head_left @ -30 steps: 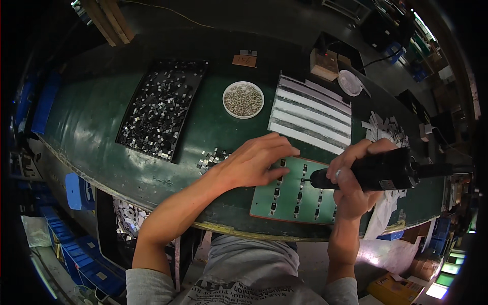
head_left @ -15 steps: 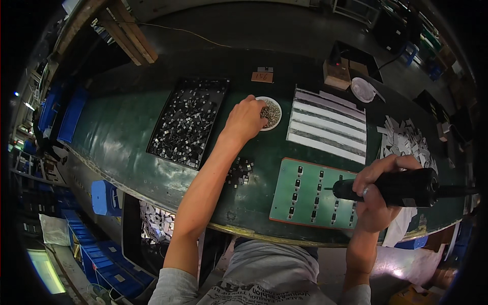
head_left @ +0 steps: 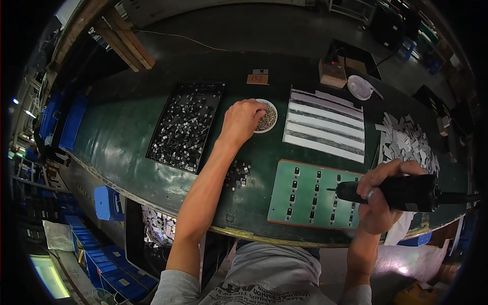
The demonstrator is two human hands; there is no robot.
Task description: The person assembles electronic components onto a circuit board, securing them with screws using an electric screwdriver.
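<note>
My left hand (head_left: 241,122) reaches over the near-left rim of a round white bowl (head_left: 275,116) of small metal screws (head_left: 266,120). Its fingers are drawn together at the screws; what lies between the fingertips is too small to make out. In my right hand (head_left: 378,197) is a black electric screwdriver (head_left: 409,193), held level with its thin bit pointing left. Below the bit lies a green board (head_left: 281,190) with an orange-brown edge, carrying rows of small black transistor-like parts (head_left: 315,189). The screwdriver and hand hide the board's upper right part.
A black tray (head_left: 219,101) of loose black parts sits left of the bowl, with a small pile of them (head_left: 238,174) nearer me. White strips on a flat panel (head_left: 325,122) lie beyond the board. Grey-white pieces (head_left: 406,140) are heaped at right, near a white dish (head_left: 359,87).
The left hand's fingers have drawn together at the screws, where they were spread over the bowl before. The right hand and screwdriver stay nearly in place; the view has shifted slightly.
</note>
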